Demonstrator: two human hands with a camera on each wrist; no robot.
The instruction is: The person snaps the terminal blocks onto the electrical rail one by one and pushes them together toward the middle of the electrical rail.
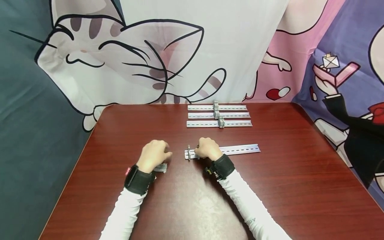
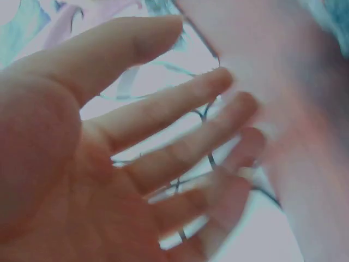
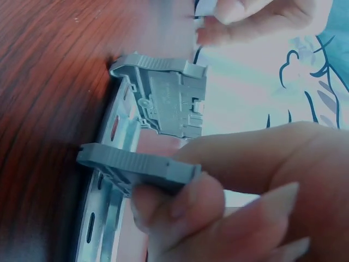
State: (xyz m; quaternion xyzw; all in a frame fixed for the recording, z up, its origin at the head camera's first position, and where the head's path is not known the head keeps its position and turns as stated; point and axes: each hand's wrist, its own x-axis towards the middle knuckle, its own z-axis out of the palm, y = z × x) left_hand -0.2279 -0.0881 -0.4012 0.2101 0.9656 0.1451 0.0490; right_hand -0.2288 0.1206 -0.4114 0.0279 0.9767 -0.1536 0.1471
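Observation:
A slotted metal DIN rail (image 1: 240,149) lies slightly slanted on the table. My right hand (image 1: 208,148) is over its left part, thumb and fingers pinching a grey terminal block (image 3: 139,166) that sits against the rail in the right wrist view. Farther along, a second grey terminal block (image 3: 166,98) stands upright on the rail, near its left end in the head view. Left of the rail, my left hand (image 1: 154,154) hovers with loosely extended fingers. Its palm (image 2: 82,185) holds nothing. Beside that wrist lies a small grey piece (image 1: 161,167), partly hidden by the hand.
Behind the hands, three more DIN rails (image 1: 234,123) lie parallel, each carrying grey blocks (image 1: 221,122) near its middle. The brown table (image 1: 288,186) ends at a cartoon-printed cloth (image 1: 234,50) at the back. A dark green cloth (image 1: 27,133) hangs at the left.

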